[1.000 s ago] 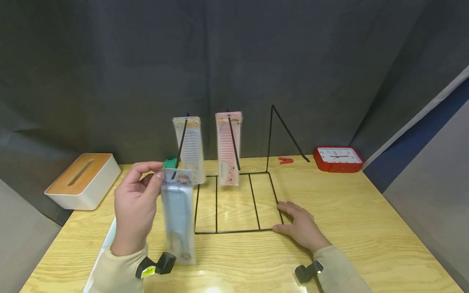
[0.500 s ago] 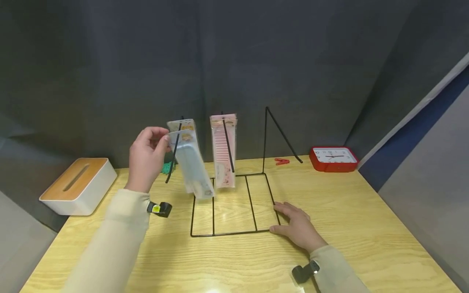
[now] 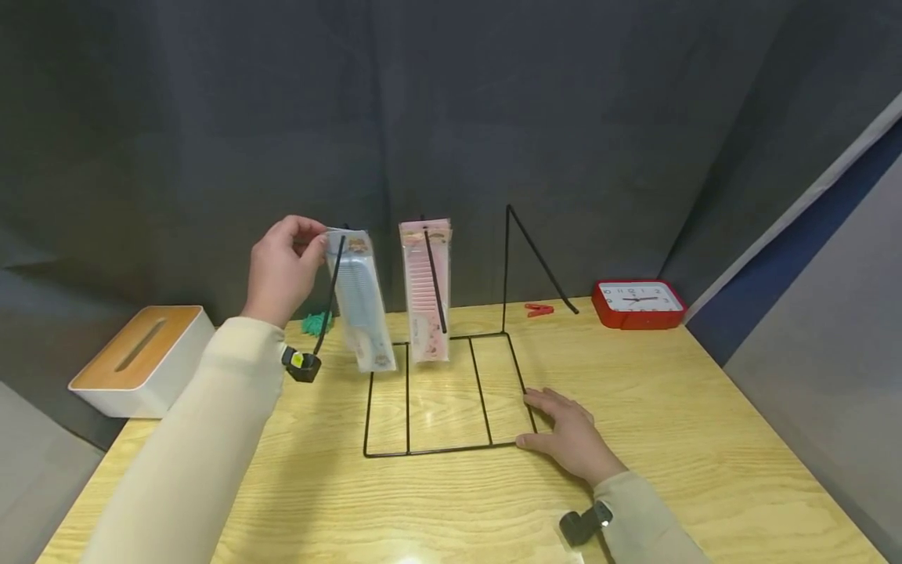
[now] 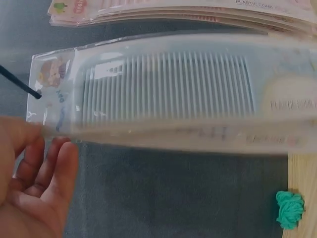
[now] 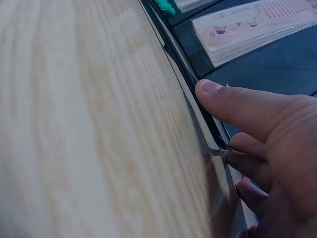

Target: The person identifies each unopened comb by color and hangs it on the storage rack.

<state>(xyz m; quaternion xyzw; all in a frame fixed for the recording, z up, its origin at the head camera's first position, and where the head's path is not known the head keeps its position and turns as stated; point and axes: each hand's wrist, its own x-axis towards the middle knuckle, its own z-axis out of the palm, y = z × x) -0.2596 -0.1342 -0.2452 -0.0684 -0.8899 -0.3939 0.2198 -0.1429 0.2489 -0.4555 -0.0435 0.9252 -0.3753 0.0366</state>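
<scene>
In the head view my left hand (image 3: pixel 282 266) pinches the upper left corner of a packaged blue comb (image 3: pixel 361 301). The comb hangs on the left hook (image 3: pixel 331 290) of a black wire display rack (image 3: pixel 451 449); the hook passes through the hole in its card, as the left wrist view shows. Packaged pink combs (image 3: pixel 427 294) hang in a stack on the middle hook. My right hand (image 3: pixel 569 439) rests at the rack base's front right corner, its thumb (image 5: pixel 237 101) lying on the front bar and its other fingers along the side.
A white tissue box with a wooden lid (image 3: pixel 144 352) stands at the left. Green yarn (image 3: pixel 315 323) lies behind the left hook. The rack's right hook (image 3: pixel 541 258) juts forward bare. A red clothespin (image 3: pixel 539 309) and red clock (image 3: pixel 638 304) are at the back right.
My left hand has carried the blue comb up and back onto the left hook and slid it along toward the combs behind. My right hand has stayed at the rack's corner.
</scene>
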